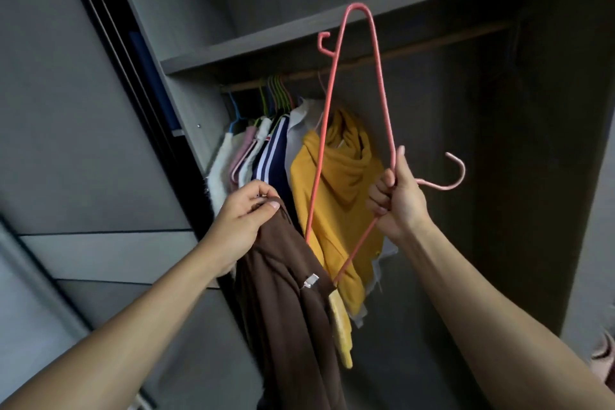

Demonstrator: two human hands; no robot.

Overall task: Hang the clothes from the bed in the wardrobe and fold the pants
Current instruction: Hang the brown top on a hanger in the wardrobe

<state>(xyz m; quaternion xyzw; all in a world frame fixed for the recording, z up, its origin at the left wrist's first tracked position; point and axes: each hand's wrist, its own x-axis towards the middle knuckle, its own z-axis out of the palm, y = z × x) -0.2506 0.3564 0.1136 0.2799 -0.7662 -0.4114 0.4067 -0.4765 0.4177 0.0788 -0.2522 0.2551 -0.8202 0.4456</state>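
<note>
both forearms reach up from the bottom edge. left hand (pixel 239 223) pinches the top edge of the brown garment (pixel 289 309), which hangs down in front of the open wardrobe (pixel 532 143). right hand (pixel 397 200) is fisted round the pink hanger (pixel 382 83) beside its hook, frame tilted upward. best, i judge, to spread the garment's opening and feed in one hanger arm, then the other. yellow hoodie (pixel 346 176) hangs just behind; packed clothes (pixel 253 150) crowd the rail (pixel 432 41) at left, with free rail to the right.
</note>
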